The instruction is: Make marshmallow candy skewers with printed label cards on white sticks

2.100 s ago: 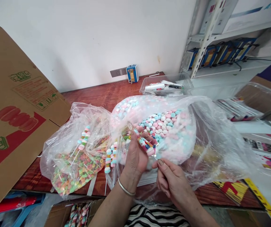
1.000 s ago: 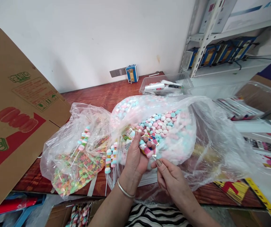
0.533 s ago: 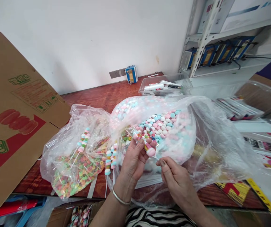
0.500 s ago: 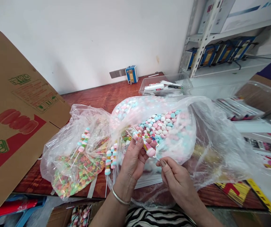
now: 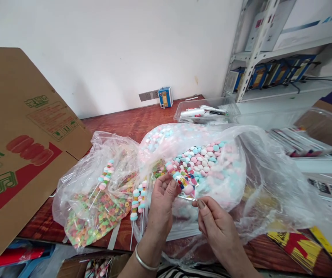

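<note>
At the wooden surface [image 5: 131, 119], my left hand [image 5: 161, 202] and my right hand [image 5: 216, 227] work on one candy skewer [image 5: 183, 181] held between them, just in front of the big bag's open mouth. My left fingers are closed around its clear wrapper at the candy end; my right thumb and forefinger are pinched shut on the thin white stick at its lower end. A silver bangle [image 5: 142, 260] sits on my left wrist.

Two clear plastic bags lie open before me, touching each other. The larger, the pastel candy bag [image 5: 212, 162], holds a heap of pink, blue and white discs, too many to count. The smaller, the ring candy bag [image 5: 96, 204], holds green, orange and yellow rings, likewise uncounted.

One finished skewer [image 5: 104, 179] rests on top of the ring candy bag. A small bundle of skewers [image 5: 138, 199], about three though I cannot tell exactly, lies between the two bags, sticks pointing toward me.

One flattened cardboard box [image 5: 24, 146] leans at the left. One clear plastic tray [image 5: 208, 112] stands at the far edge, near one blue device [image 5: 165, 96] against the wall. One metal shelf [image 5: 270, 50] rises at the right.
</note>
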`<state>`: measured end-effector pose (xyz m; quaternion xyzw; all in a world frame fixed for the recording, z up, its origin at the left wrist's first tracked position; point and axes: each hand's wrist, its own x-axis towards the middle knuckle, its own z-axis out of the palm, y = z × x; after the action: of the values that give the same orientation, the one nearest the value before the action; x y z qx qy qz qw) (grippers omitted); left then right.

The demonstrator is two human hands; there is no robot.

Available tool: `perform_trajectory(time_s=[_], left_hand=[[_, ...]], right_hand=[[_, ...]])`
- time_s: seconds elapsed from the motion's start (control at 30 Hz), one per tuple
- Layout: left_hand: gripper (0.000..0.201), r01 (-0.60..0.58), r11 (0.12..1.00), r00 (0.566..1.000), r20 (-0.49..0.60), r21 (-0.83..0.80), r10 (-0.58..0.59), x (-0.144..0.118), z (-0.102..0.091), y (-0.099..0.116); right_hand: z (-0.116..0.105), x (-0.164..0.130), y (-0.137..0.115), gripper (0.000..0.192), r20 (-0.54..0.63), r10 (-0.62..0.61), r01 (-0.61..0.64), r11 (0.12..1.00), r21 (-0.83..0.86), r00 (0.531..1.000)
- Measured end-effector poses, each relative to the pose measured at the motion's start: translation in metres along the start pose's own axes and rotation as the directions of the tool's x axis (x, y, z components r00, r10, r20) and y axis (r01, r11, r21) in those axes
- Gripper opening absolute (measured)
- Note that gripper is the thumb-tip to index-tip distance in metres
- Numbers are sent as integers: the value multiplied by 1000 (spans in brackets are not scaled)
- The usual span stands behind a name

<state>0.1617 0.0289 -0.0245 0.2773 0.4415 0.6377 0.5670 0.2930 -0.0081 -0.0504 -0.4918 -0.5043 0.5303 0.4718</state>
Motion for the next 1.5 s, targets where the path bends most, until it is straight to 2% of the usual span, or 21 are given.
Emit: perform_trajectory(time_s=[0.1, 0.17, 0.27, 0.37, 0.47, 0.53, 0.67, 0.73, 0.8, 0.87, 0.93, 0.97, 1.0, 1.03, 1.1, 1.13, 1.17, 1.2, 1.27, 1.4, 1.5], left_hand=[[41, 54, 991, 996, 74, -123, -45, 2, 0, 9], [45, 76, 987, 991, 124, -142, -58, 4, -1, 15], [45, 129, 979, 985, 133, -156, -108, 5, -7, 21], [46, 201, 956, 972, 163, -215, -168, 5, -16, 23], [40, 220, 941, 962, 215, -256, -167, 4, -25, 22], [36, 197, 949, 968, 202, -247, -149, 4, -29, 21], [30, 107, 970, 991, 96, -217, -88, 0, -34, 20], [29, 100, 963, 995, 40, -249, -93, -3, -36, 19], [30, 145, 941, 989, 3, -307, -151, -6, -38, 18], [32, 180, 922, 980, -20, -343, -198, -9, -39, 16], [32, 167, 931, 980, -53, -325, -194, -10, -40, 13], [32, 146, 943, 982, -73, -297, -175, -10, -41, 12], [32, 120, 958, 984, -96, -261, -149, -10, -41, 12], [32, 92, 971, 986, -116, -221, -119, -10, -41, 11], [31, 39, 990, 989, -139, -132, -58, -11, -42, 11], [31, 11, 996, 989, -146, -86, -24, -11, -42, 10], [31, -13, 999, 989, -149, -40, 7, -12, -43, 9], [32, -33, 999, 988, -149, 6, 34, -12, -43, 9], [32, -69, 994, 984, -156, 87, 82, -14, -45, 7], [32, -118, 976, 974, -171, 186, 150, -19, -46, 5], [31, -165, 954, 970, -137, 249, 203, -25, -44, 7]], right_hand=[[4, -3, 0, 34, 26, -61, 63, 992, -106, 998], [7, -4, 0, 34, 51, -49, 53, 996, -76, 997], [10, -3, -1, 36, 141, 68, -94, 978, 184, 988], [11, -1, -6, 33, 270, 174, -284, 844, 455, 947], [12, 0, -13, 30, 351, 219, -389, 740, 548, 911], [13, 0, -16, 30, 374, 230, -417, 715, 562, 899], [19, -4, -13, 31, 382, 228, -418, 723, 550, 896], [22, -7, -8, 32, 356, 212, -381, 766, 518, 910], [24, -10, -2, 34, 318, 173, -302, 854, 423, 932], [25, -13, 2, 35, 251, 80, -137, 966, 219, 965], [23, -15, 4, 30, 156, -88, 99, 993, -70, 984], [22, -15, 3, 25, 111, -204, 224, 951, -215, 973], [21, -15, 1, 19, 73, -333, 337, 875, -348, 940], [20, -14, -2, 17, 52, -460, 431, 777, -459, 886], [20, -12, -9, 20, 68, -660, 554, 566, -611, 749], [22, -11, -13, 20, 94, -718, 585, 477, -656, 690], [23, -10, -17, 17, 118, -746, 599, 417, -684, 655], [25, -9, -21, 14, 137, -754, 602, 387, -698, 643], [31, -8, -26, 9, 144, -738, 587, 385, -712, 659], [40, -6, -27, 4, 93, -705, 543, 447, -710, 703], [43, -4, -24, 5, 58, -690, 526, 492, -694, 721]])
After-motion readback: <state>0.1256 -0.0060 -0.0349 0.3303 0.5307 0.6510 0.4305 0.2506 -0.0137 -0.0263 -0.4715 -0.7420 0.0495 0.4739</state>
